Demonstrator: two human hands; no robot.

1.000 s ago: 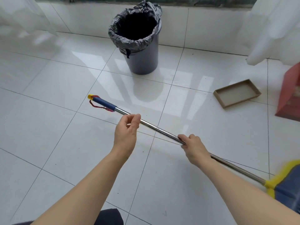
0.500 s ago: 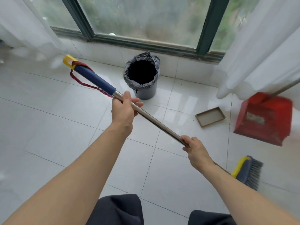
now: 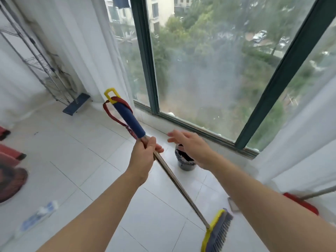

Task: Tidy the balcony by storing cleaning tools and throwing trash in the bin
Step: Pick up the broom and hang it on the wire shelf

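Observation:
A long-handled scrub brush (image 3: 174, 180) stands tilted, with a metal pole, a blue grip and a yellow hanging loop at the top. Its yellow and blue brush head (image 3: 217, 231) is down at the floor. My left hand (image 3: 143, 157) grips the pole just under the blue grip. My right hand (image 3: 189, 146) hovers off the pole with fingers spread, in front of the dark bin (image 3: 185, 163), which is lined with a black bag. A red dustpan (image 3: 301, 203) with a metal handle lies at the right. A small cardboard tray (image 3: 233, 205) is mostly hidden behind my right forearm.
A window (image 3: 209, 70) with dark green frames and white curtains runs along the far side. A wire rack (image 3: 41, 66) and a blue flat piece (image 3: 76, 104) stand at the back left. Red objects (image 3: 11, 166) sit at the left edge. A plastic wrapper (image 3: 38, 215) lies on the tiles.
The brush has swung up from lying low to nearly upright. My right hand has let go of the pole and opened. The view has lifted toward the window.

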